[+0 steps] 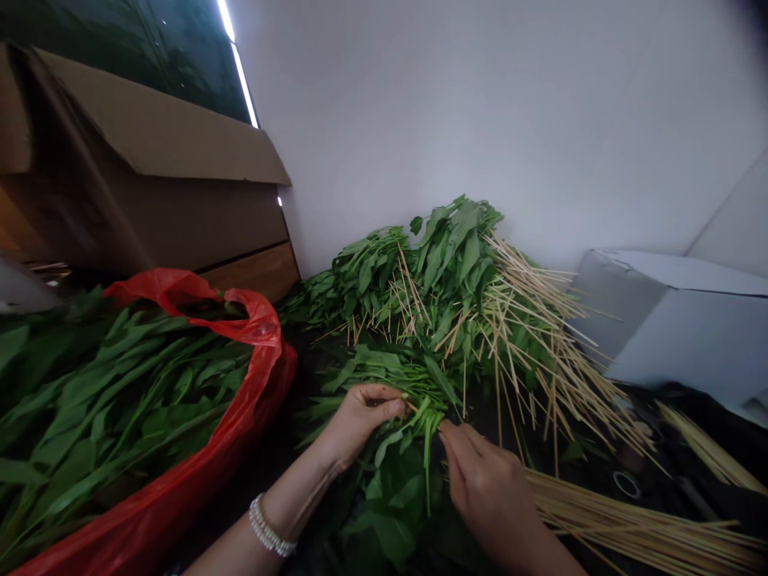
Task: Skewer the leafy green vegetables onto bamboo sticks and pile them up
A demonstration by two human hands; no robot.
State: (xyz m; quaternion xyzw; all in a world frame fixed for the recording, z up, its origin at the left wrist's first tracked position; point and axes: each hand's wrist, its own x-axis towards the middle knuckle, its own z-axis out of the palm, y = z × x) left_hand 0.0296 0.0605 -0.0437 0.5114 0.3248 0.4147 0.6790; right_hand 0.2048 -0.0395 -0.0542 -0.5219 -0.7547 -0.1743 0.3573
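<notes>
While your left hand [365, 408] pinches the left side of the green stems [429, 416] between thumb and forefinger, your right hand [489, 476] has its fingers together at their right side; can't tell what's between those. Stems sit between both hands, leaves spreading around them. Behind: leafy heap [456, 256], with thin sticks [558, 372] poking out rightward. More loose sticks [636, 516] beside your right forearm. Red bag [273, 332] of greens to your left.

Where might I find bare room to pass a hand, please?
Perhaps the narrow dark strip between the red bag and the left forearm, though shadow makes it uncertain. Around the right hand, leaves and sticks crowd closely.
</notes>
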